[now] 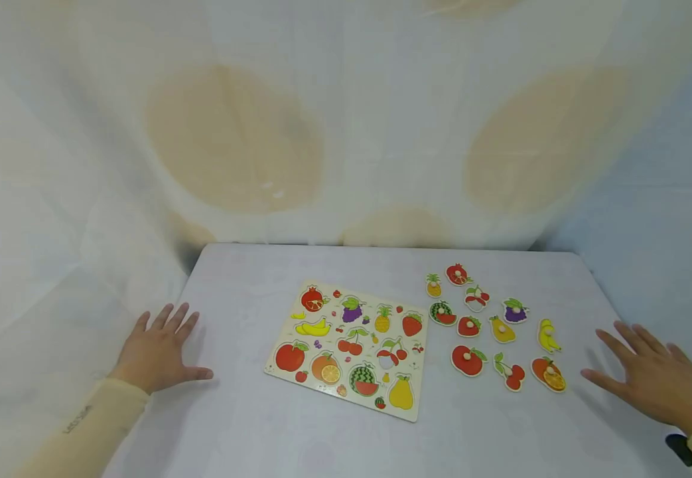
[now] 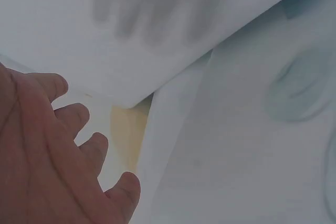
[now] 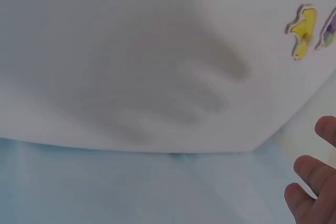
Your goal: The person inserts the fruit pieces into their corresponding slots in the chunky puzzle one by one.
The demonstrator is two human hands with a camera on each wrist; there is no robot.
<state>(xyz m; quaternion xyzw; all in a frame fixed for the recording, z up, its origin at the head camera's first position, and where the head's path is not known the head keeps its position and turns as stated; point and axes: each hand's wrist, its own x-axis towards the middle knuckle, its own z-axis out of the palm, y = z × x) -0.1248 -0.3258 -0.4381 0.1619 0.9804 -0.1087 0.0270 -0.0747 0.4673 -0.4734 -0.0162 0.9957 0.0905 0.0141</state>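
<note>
My left hand is held over the table's left side with its fingers spread, and nothing is in it. On the right, my right hand also has its fingers spread and holds nothing; the banana piece and the orange piece are the things nearest to it. A wooden fruit puzzle board lies slightly turned near the table's middle. Between board and right hand are scattered knobbed fruit pieces, among them an apple piece, a cherry piece, a pear piece and a watermelon piece.
The white table ends at a straight back edge with rounded corners. Behind it hangs a pale cloth with tan spots, and more cloth encloses both sides. A pineapple piece and a pomegranate piece lie towards the back edge.
</note>
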